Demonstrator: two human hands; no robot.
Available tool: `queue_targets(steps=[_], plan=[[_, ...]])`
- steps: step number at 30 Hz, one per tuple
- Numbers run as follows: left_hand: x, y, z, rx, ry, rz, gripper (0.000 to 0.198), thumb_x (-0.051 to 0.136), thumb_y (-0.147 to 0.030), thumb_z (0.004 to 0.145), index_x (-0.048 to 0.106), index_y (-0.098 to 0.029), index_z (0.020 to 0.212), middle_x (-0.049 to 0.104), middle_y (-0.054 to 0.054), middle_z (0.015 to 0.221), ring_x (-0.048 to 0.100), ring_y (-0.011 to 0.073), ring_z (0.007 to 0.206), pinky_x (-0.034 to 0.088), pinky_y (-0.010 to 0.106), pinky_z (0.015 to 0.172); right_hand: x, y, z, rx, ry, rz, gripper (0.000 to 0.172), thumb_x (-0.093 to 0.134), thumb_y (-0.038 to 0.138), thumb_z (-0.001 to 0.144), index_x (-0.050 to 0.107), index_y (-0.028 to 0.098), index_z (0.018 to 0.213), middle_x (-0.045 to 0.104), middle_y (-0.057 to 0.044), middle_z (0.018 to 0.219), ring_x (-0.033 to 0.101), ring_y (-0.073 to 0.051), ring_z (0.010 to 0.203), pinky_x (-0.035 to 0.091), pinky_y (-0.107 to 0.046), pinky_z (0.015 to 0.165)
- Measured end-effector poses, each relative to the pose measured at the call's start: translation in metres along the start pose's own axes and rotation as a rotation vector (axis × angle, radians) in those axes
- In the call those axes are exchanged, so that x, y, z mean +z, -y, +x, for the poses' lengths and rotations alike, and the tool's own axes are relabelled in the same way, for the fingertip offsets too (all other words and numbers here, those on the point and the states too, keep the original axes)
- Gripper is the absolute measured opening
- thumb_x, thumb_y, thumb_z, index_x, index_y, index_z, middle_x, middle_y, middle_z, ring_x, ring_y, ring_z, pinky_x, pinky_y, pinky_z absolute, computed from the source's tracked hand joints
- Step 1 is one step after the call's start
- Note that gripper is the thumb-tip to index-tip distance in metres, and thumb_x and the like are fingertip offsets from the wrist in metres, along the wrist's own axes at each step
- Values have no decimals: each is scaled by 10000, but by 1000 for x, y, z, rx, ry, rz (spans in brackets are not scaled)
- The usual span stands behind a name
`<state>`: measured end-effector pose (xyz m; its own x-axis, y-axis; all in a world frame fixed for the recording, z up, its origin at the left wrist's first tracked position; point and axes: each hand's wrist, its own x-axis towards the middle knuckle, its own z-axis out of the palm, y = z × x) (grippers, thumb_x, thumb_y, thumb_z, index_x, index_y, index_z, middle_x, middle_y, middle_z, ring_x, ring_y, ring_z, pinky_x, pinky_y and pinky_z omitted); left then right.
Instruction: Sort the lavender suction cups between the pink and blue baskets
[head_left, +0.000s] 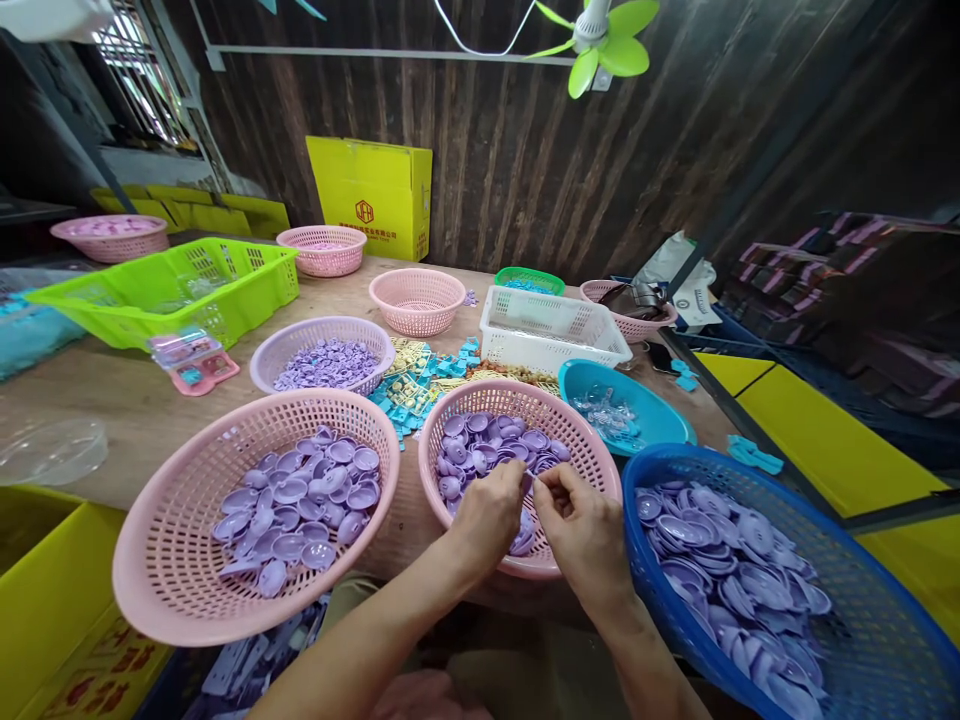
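Left hand (487,510) and right hand (583,520): fingertips pinched together on 1 small purple plastic piece (530,477), mostly hidden, over the middle pink perforated basket (581,430). Handling estimate: light, stiff, smooth enough to slip; thin edges could crack. Hold by opposite rims. Oval purple shells (289,500) lie in baskets at 9 o'clock (pink (169,545)) and 4 o'clock (blue (877,620)).

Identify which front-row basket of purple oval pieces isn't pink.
The blue basket at front right, beside the right hand. The other two, the left basket and the middle basket, are pink.
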<state>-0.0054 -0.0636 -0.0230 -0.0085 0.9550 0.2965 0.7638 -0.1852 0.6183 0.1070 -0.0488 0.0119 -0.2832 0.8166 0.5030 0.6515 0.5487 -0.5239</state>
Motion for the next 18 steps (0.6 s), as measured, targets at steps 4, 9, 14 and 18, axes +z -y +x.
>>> queue_targets(steps=[4,9,14,18], plan=[[-1,-2,-5,-13,26,89,235,289,-99,853,513,-145,909,602,91,821,583,177,714,463,259,613,0,2,-1,-38,1,-34,183,426,217,787,465,204,609,539,20,525,491,-109,465,346,-225,477],[0,-4,-10,7,36,165,229,295,-69,841,509,-147,867,597,76,758,586,172,671,455,242,567,4,2,-4,-99,-10,-38,199,411,213,798,441,210,601,524,19,509,475,-109,442,325,-233,463],[7,1,-12,2,8,152,231,295,-66,828,511,-147,849,611,88,764,597,179,673,452,246,558,12,-2,-7,-106,-40,14,235,421,276,821,456,207,599,527,14,494,482,-111,429,332,-231,447],[2,6,-13,-55,-8,86,228,310,-128,842,530,-150,901,630,89,755,601,186,641,429,250,541,13,-5,-7,-43,59,155,252,435,367,838,523,200,671,571,9,541,510,-112,450,386,-222,457]])
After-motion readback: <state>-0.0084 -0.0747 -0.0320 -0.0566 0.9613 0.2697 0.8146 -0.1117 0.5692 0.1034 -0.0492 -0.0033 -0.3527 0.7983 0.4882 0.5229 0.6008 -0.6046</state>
